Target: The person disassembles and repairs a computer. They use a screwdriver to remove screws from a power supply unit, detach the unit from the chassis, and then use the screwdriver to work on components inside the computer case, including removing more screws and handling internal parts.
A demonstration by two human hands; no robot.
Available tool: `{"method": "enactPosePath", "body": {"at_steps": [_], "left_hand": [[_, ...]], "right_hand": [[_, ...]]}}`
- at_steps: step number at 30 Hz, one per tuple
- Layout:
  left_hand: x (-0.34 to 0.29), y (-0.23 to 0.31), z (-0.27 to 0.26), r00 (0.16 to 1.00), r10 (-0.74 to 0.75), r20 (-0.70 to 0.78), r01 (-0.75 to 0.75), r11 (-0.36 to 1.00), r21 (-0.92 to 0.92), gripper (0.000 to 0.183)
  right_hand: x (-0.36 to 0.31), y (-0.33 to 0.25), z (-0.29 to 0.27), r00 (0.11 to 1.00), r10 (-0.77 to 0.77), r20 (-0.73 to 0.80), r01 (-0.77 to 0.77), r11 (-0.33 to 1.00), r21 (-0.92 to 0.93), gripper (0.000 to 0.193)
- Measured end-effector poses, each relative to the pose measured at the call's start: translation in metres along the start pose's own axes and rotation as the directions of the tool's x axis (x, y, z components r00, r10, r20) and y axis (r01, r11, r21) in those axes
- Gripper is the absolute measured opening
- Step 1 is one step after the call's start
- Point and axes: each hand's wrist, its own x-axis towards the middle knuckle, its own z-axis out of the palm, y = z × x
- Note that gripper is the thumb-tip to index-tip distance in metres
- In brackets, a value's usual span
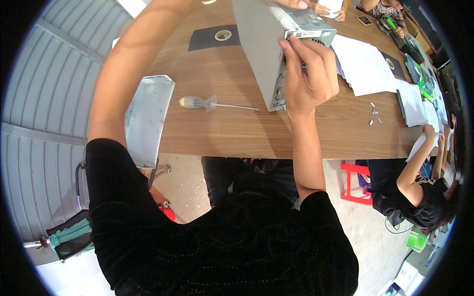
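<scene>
A grey computer case (259, 49) stands upright on the wooden table, its back side with ports and a fan grille turned partly towards me. My right hand (313, 74) is closed at the upper corner of that back side, thumb and index finger pinched against the edge. Whatever lies between those fingertips is too small to make out. My left arm reaches up past the picture's top edge. A sliver of my left hand (295, 3) shows on top of the case, thumb stretched out, the other fingers mostly cut off. Left of the case lies a screwdriver (197, 102) with a clear yellowish handle.
A detached grey metal panel (148, 113) lies at the table's left edge. A tape roll (223, 35) sits on a dark mat (200, 39). Paper stacks (363, 69) and small loose pieces (373, 111) are to the right. Other people work there, near a red stool (348, 182).
</scene>
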Motion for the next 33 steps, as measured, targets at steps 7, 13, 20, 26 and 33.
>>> {"method": "enactPosePath", "body": {"at_steps": [7, 13, 20, 26, 33], "left_hand": [[0.018, -0.015, 0.017, 0.967, 0.014, -0.256, 0.044, 0.975, 0.219, 0.036], [0.038, -0.017, 0.017, 0.94, -0.12, -0.32, 0.208, 0.944, 0.256, 0.04], [0.051, -0.025, 0.013, 0.912, -0.214, -0.35, 0.241, 0.97, 0.033, 0.043], [0.061, -0.03, 0.019, 0.893, -0.2, -0.403, 0.206, 0.978, -0.029, 0.038], [0.058, -0.024, 0.027, 0.861, -0.199, -0.468, 0.195, 0.979, -0.058, 0.038]], "right_hand": [[-0.003, -0.005, -0.002, 1.0, 0.01, 0.016, -0.01, 1.0, 0.005, 0.024], [-0.002, -0.003, -0.002, 0.999, -0.037, 0.018, 0.038, 0.998, -0.04, 0.02], [0.003, -0.012, -0.004, 0.998, 0.037, 0.05, -0.033, 0.996, -0.081, 0.021], [0.005, -0.01, -0.007, 0.991, 0.122, 0.063, -0.119, 0.992, -0.037, 0.017], [-0.003, -0.009, -0.011, 0.99, 0.137, 0.014, -0.136, 0.987, -0.081, 0.014]]}}
